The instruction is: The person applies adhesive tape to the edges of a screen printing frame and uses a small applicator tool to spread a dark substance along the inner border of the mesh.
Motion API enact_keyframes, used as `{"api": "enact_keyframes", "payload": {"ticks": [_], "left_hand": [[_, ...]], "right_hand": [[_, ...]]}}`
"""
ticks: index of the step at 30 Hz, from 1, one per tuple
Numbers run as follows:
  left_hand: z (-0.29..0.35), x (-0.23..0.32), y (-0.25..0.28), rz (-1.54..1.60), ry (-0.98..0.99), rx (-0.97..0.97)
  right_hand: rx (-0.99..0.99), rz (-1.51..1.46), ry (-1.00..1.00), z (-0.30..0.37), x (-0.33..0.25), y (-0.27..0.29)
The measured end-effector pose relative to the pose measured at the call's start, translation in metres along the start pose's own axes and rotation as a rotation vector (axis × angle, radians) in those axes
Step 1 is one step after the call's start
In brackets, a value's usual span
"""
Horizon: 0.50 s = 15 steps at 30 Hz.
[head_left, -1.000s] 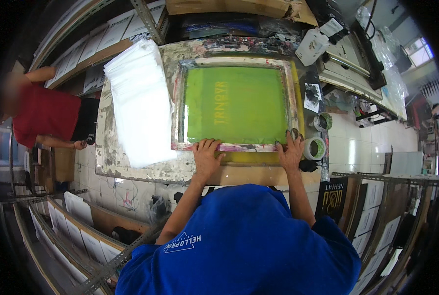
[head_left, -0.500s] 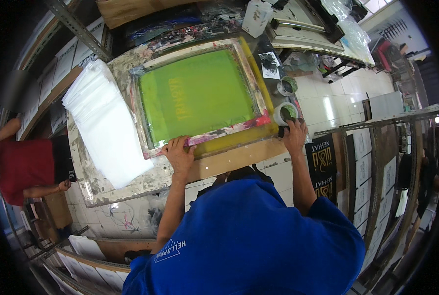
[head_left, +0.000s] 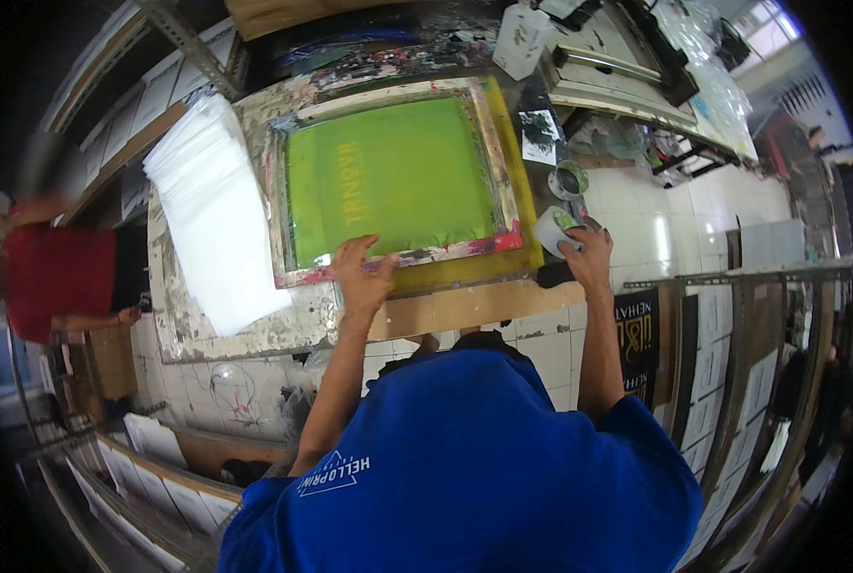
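A screen-printing frame (head_left: 489, 153) with green mesh (head_left: 407, 177) lies on the worktable, its wood smeared with pink and dark paint. Over the frame's near edge is my left hand (head_left: 362, 279), open, with its fingers spread and nothing in them. To the right of the frame, my right hand (head_left: 591, 256) is closed round the side and rim of a white plastic tub (head_left: 549, 235). That tub is tipped, and some green shows at its mouth. Just beyond it stands a second tub (head_left: 568, 180), with dark and green stains inside.
White sheets (head_left: 218, 229) are stacked left of the frame. A yellow-edged board (head_left: 532, 210) sits under it. A white jug (head_left: 522, 40) and a black-smudged paper (head_left: 539, 137) are at the far right. A person in a red shirt (head_left: 59, 277) stands at left. Shelving (head_left: 694, 382) flanks the right.
The tub in my right hand has tipped over from a more upright stance. My left fingers have spread and risen from the frame's near edge. The whole view has shifted slightly.
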<state>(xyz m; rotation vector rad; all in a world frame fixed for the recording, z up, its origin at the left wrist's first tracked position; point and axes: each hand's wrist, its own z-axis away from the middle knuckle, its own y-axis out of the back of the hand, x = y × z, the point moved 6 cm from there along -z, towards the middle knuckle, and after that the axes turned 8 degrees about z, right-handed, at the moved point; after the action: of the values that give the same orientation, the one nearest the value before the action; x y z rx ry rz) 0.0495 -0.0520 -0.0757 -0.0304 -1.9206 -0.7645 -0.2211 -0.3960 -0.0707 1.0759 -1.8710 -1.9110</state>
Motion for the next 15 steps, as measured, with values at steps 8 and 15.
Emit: {"api": "enact_keyframes", "payload": {"ticks": [8,15], "left_hand": [[0.000,0.107,-0.075,0.614,0.178,-0.220],[0.021,0.101,-0.076,0.598,0.371,-0.334]], "right_hand": [[-0.224,-0.296,0.396,0.012,-0.099,0.076],[-0.409,-0.408,0.612,0.026,-0.146,0.062]]}}
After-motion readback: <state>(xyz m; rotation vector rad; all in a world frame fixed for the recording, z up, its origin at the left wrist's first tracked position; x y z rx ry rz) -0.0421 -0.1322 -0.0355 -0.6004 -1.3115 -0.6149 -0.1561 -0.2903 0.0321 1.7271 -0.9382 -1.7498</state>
